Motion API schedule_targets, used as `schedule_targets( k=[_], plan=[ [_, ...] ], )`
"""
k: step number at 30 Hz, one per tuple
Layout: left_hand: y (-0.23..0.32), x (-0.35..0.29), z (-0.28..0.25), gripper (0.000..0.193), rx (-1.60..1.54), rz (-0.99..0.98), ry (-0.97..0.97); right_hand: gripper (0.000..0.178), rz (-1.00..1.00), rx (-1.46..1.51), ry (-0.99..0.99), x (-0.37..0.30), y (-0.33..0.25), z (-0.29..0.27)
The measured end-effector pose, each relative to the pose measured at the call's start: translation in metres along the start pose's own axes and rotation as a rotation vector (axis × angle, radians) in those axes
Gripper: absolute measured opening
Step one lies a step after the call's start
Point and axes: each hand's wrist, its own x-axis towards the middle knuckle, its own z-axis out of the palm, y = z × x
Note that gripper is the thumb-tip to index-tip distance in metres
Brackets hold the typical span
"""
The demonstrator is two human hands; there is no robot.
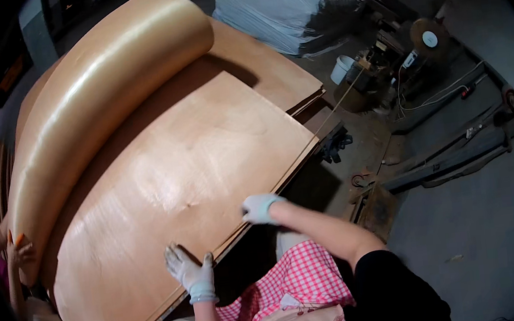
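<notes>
Flat wood sheet [182,168] lies on nr side of curled sheet [113,75]. At its edge opp. curled sheet: L hand [190,273], fingers spread, & R hand [262,210], bent, can't tell if gripping; hands apart. Co-worker's hand [22,251] at curled sheet's L end.

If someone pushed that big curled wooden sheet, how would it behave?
The curled sheet is probably flexible, since it bends in a broad arch. It may spring flat if released, and its glossy surface might feel slippery.
</notes>
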Motion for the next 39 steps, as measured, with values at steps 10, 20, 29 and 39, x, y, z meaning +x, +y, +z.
schedule_targets(
  k=[10, 20, 29, 39],
  plan=[
    [-0.008, -0.002, 0.002, 0.105, 0.067, 0.000, -0.007, 0.032, 0.372, -0.105, 0.203, -0.023, 0.256, -0.131],
    [0.001, 0.001, 0.009, 0.099, 0.071, 0.033, -0.010, 0.039, 0.793, 0.503, 0.909, -0.028, 0.318, -0.075],
    [0.002, -0.028, -0.008, 0.042, -0.309, 0.208, 0.189, 0.022, -0.108, 0.645, 0.786, -0.068, 0.082, 0.035],
    [-0.010, -0.163, -0.074, 0.028, -0.931, 0.256, 0.172, 0.024, -0.559, 1.082, 0.025, -0.162, -0.142, 0.133]
  ],
)
